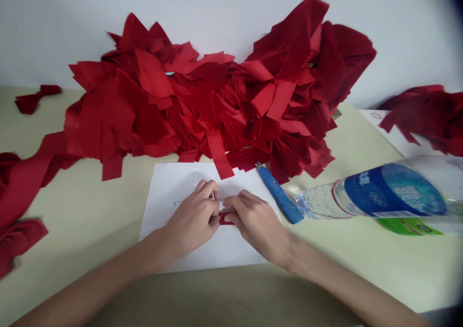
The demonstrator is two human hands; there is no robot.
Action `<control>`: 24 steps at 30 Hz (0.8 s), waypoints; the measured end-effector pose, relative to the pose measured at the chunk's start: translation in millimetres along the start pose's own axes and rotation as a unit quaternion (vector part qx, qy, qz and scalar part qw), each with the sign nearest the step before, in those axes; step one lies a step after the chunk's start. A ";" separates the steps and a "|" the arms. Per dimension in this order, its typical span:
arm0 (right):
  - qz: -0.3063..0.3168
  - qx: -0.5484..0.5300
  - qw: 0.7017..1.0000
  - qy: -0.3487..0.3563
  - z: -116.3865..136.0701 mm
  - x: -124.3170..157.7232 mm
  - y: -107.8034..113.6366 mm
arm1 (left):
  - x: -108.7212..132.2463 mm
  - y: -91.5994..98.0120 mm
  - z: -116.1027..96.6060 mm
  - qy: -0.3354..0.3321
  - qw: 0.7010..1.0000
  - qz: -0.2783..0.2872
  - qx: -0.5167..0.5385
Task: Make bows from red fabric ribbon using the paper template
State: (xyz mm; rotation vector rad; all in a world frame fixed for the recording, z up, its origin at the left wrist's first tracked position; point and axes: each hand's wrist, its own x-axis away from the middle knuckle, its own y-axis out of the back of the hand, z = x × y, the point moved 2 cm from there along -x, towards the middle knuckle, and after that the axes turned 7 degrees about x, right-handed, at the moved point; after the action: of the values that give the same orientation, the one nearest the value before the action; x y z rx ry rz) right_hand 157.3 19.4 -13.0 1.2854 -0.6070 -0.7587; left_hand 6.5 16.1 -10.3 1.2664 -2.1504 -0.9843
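Note:
My left hand [195,213] and my right hand [256,223] meet over a white sheet of paper [162,182]. Both have their fingers closed in a pinch on a small piece of red fabric [227,219], which shows only between them; the rest of it is hidden by the fingers. A thin dark line [177,203] marks the paper left of my left hand's fingertips. Beyond the right hand, a blue utility knife [279,194] lies slantwise across the paper's right edge.
A large heap of red fabric strips [217,100] spans the back against the wall. More red strips [14,240] lie at the left. On the right are a clear bottle with a blue label [394,189], a green-labelled item [412,225] and another red pile [434,117].

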 end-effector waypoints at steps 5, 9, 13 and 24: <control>-0.119 0.057 0.987 0.095 4.3 18.1 -9.8 | 20.8 -11.5 -2.7 -0.132 0.983 -0.074 -0.105; -0.141 0.078 0.977 0.139 3.1 23.6 -12.3 | 30.1 -17.6 -2.5 -0.198 0.956 -0.086 -0.197; -0.155 0.107 0.966 0.178 1.9 25.1 -13.4 | 34.4 -15.7 1.0 -0.228 0.946 -0.078 -0.216; -0.165 0.119 0.951 0.233 3.4 24.2 -13.1 | 40.6 -10.9 -0.3 -0.287 0.919 -0.077 -0.259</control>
State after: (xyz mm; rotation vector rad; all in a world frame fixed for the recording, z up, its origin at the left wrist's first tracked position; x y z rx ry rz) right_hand 167.7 -3.0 -25.6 1.7488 -0.0986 -0.6285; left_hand -6.5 -23.3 -17.3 0.9620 -1.9632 -2.0380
